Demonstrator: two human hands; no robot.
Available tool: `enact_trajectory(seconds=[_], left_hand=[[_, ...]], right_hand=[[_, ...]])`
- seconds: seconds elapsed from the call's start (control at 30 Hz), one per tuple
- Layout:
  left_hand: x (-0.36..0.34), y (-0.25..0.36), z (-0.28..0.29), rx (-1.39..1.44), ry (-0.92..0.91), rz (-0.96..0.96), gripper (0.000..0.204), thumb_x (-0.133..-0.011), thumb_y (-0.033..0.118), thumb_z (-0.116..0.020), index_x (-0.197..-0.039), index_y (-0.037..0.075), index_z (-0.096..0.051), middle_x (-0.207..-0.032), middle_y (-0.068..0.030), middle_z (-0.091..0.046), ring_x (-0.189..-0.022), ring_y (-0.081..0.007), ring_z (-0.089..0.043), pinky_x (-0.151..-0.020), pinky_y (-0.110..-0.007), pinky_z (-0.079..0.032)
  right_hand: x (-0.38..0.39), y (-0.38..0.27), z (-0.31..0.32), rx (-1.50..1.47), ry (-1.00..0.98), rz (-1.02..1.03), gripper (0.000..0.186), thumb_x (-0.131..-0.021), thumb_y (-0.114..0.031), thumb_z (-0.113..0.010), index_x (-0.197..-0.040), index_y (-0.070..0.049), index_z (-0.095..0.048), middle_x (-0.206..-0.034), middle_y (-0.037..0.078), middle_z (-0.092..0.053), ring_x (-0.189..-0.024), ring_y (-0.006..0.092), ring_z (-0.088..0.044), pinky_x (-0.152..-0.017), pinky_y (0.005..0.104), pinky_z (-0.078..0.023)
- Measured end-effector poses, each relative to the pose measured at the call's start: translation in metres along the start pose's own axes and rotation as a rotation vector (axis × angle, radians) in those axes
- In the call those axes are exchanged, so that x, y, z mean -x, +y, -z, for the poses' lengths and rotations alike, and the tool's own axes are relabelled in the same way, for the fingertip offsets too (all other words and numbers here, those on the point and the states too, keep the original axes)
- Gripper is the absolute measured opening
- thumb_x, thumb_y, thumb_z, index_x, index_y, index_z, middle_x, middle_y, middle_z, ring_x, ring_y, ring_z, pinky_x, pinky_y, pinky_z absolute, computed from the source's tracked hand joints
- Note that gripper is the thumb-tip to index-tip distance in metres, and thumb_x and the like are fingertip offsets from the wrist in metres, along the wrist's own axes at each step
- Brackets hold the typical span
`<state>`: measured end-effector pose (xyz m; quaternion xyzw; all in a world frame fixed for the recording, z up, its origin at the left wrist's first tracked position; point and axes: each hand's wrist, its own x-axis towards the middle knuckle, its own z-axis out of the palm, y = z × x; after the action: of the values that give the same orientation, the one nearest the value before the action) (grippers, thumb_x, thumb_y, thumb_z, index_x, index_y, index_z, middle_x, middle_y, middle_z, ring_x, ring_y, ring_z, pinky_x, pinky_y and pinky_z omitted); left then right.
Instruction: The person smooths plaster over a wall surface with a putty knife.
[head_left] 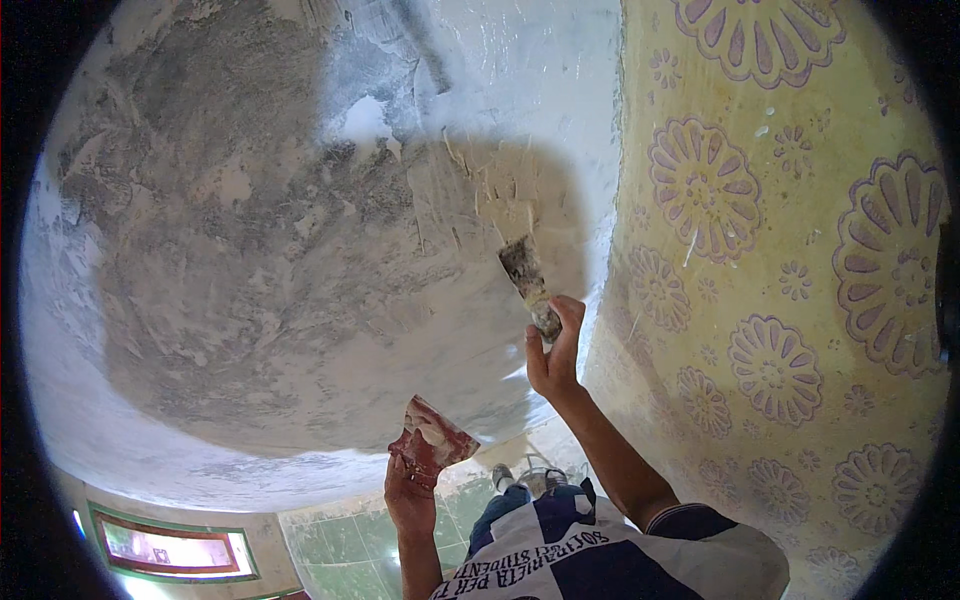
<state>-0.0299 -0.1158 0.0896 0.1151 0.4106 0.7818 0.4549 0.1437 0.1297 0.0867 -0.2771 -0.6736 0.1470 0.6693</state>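
Observation:
My right hand grips the handle of a putty knife, its thumb and fingers closed around it. The knife's dark, smeared blade points up at the grey plastered wall, just below a beige streak of wet filler; whether the edge touches cannot be made out. Lower and to the left, my left hand is closed on the narrow end of a dark red, wedge-shaped spreader. A pale lump of filler lies on the spreader's face.
A yellow wall with purple flower patterns meets the grey wall along my right side. Green tiles show below, near my feet. At the lower left is a window with a green frame. Shadow covers much of the plaster.

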Motion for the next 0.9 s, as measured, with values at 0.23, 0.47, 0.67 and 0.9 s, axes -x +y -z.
enact_trajectory(seconds=[0.23,0.47,0.67,0.9], left_hand=[[0.005,0.002,0.003,-0.155,-0.026,-0.03,0.048,-0.1,0.022,-0.05,-0.142,0.001,-0.042,-0.139,-0.0138,-0.053,-0.126,-0.0246,-0.056,-0.103,-0.039,-0.051],[-0.002,0.0,0.01,0.031,-0.023,0.014,0.048,-0.099,0.02,-0.05,-0.142,0.001,-0.041,-0.141,-0.0139,-0.052,-0.126,-0.0258,-0.056,-0.104,-0.041,-0.05],[-0.003,0.002,0.006,0.026,-0.025,0.018,0.046,-0.1,0.019,-0.048,-0.142,0.001,-0.042,-0.141,-0.0149,-0.052,-0.127,-0.027,-0.055,-0.104,-0.043,-0.05],[-0.003,0.002,0.003,0.026,-0.046,0.03,0.043,-0.101,0.021,-0.047,-0.14,0.001,-0.044,-0.14,-0.0149,-0.053,-0.125,-0.0263,-0.057,-0.1,-0.041,-0.053]], right_hand=[[-0.006,-0.007,0.006,0.004,0.086,0.02,0.049,-0.094,-0.011,-0.059,-0.136,0.002,-0.037,-0.119,0.024,-0.045,-0.109,0.0358,-0.045,-0.096,0.0494,-0.038],[-0.013,-0.006,0.0,0.038,0.002,-0.026,0.051,-0.096,-0.01,-0.055,-0.138,0.004,-0.031,-0.123,0.024,-0.042,-0.112,0.0343,-0.044,-0.1,0.0453,-0.036],[0.031,0.014,0.002,-0.06,0.103,-0.099,0.048,-0.096,-0.014,-0.056,-0.136,0.003,-0.035,-0.12,0.024,-0.045,-0.11,0.0357,-0.046,-0.097,0.0486,-0.037],[-0.043,-0.021,0.005,-0.037,0.09,-0.021,0.046,-0.097,-0.015,-0.056,-0.135,0.002,-0.037,-0.12,0.024,-0.044,-0.11,0.0356,-0.046,-0.097,0.0481,-0.037]])
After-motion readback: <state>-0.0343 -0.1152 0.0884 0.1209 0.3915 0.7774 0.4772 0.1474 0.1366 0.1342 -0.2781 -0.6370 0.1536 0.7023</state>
